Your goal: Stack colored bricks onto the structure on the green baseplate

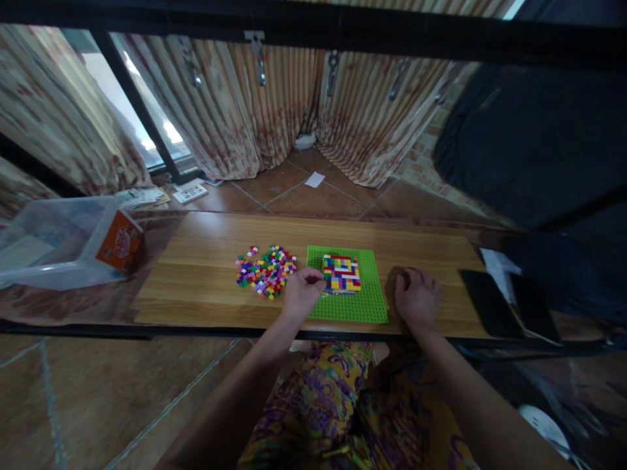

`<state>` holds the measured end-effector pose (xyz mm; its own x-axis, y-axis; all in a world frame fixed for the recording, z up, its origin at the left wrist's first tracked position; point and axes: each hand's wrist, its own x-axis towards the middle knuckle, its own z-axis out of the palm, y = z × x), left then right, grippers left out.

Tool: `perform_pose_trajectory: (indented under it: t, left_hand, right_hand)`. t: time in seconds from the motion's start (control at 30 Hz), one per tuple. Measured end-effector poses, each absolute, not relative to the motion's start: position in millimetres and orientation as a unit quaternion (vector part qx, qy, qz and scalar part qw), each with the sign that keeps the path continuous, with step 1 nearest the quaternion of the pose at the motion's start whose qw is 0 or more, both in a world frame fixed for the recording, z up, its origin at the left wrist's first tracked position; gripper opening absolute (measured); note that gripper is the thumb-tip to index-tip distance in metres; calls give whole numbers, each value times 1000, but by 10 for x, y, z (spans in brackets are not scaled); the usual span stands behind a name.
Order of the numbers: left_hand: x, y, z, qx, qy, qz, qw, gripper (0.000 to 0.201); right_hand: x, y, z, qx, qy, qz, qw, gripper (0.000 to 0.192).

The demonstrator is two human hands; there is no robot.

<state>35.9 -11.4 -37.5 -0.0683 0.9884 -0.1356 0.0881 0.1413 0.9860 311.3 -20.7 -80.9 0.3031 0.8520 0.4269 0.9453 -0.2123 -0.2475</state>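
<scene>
My left hand (302, 294) is at the left side of a block of stacked building bricks (341, 273), its thumb and index finger pinched together at the lower left corner. Whatever sits between those fingertips is too small to make out. The brick block is many-coloured and stands on a green studded baseplate (372, 307). Left of my hand, a loose pile of small coloured bricks (267, 271) is spread on the wooden table (196, 261). Right of the baseplate, my right hand (418, 299) rests on the tabletop with its fingers curled in and nothing visible in them.
A clear plastic bin (59, 241) with an orange label stands left of the table. Two dark flat objects, one a black slab (490, 303), lie at the right end beside white paper (499, 267). Curtains (274, 111) hang behind; a dark metal bar (313, 26) crosses above.
</scene>
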Motion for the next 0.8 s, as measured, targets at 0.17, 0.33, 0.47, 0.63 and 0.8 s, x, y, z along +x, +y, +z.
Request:
perform_pose_trajectory:
  t: [0.17, 0.33, 0.47, 0.63, 0.8]
  left_hand:
    - [341, -347, -421, 529, 582, 448, 426, 42]
    - [585, -461, -400, 593, 605, 424, 320, 74]
    - [839, -420, -378, 593, 655, 394, 254, 89]
    - [941, -333, -444, 600, 657, 393, 234, 85]
    - [736, -172, -574, 698, 523, 391, 295, 57]
  right_hand:
    - [3124, -202, -819, -770, -584, -103, 234, 40]
    - [3124, -205, -814, -775, -583, -95, 225, 41]
    - [3134, -204, -819, -774, -585, -94, 224, 41]
    - [3151, -202, -836, -764, -593, -102, 234, 40]
    - [3164, -199, -845, -766, -587, -102, 240, 39]
